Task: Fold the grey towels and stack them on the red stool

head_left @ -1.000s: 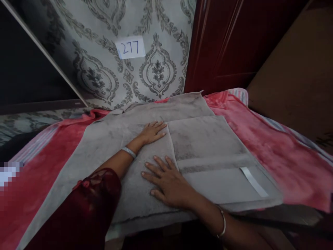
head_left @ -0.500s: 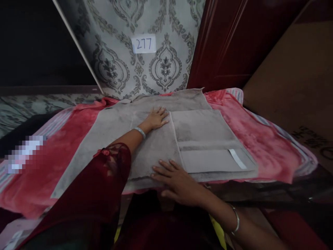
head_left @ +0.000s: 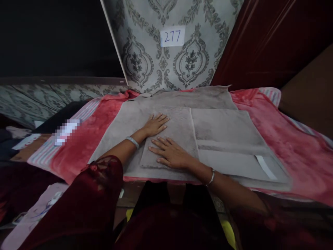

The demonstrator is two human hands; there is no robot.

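A grey towel lies partly folded on a red blanket. Its folded flap covers the middle and right, with a white label near the front right corner. My left hand lies flat on the towel's left part, fingers stretched out. My right hand rests flat just in front of it, fingers spread, pressing the same folded layer near its front edge. Both wrists wear silver bangles. Neither hand holds anything.
A patterned grey wall panel with a paper marked 277 stands behind the blanket. A dark red door is at the back right, a brown surface at far right. Papers lie at the left.
The camera view has shifted, so the towel sits further right. My right hand slid from the towel's front edge up onto the folded layer, closer to my left hand, which stayed flat.
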